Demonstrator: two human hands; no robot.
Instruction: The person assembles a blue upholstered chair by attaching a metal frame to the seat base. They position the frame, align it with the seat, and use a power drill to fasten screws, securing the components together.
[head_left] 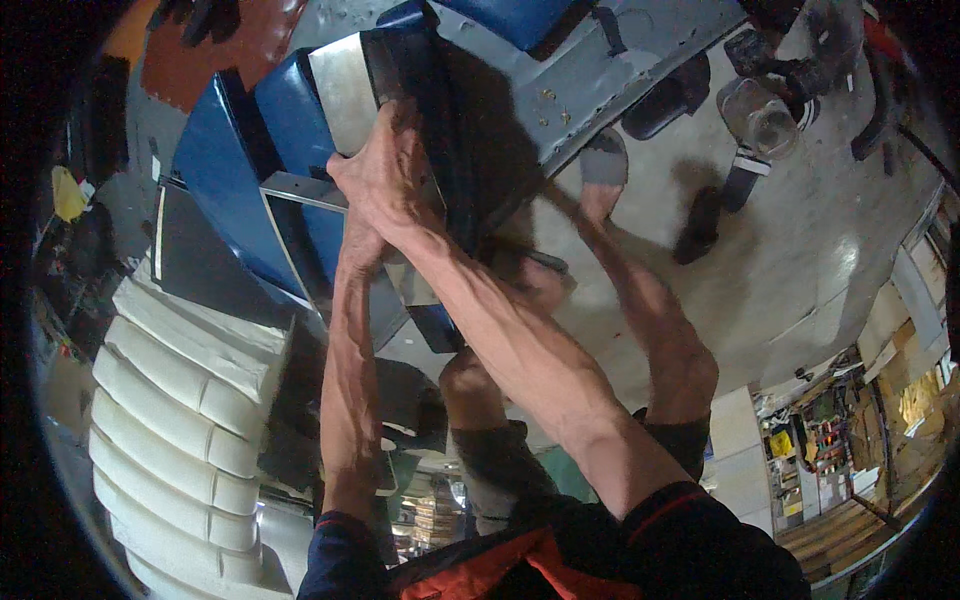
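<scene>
A bulky blue piece [295, 110] with smooth curved panels lies in front of me, with a pale metal-like strip [343, 82] and a black side [440, 120]. My right hand [392, 170] grips it where the strip meets the black side; its thumb points left and its fingertips bend out of sight. Just below, my left hand [362, 238] is against the same piece. The right hand covers it, so its fingers are hidden. Left of both hands, a thin metal-edged frame [290, 188] stands out from the blue panels.
Stacked white ribbed, padded-looking pieces [185, 400] stand at the left. Behind is a grey metal surface [560, 95] with small bits on it and another blue piece [525, 15]. A clear container [768, 130] and dark objects [700, 225] lie on the floor to the right. My bare legs are below.
</scene>
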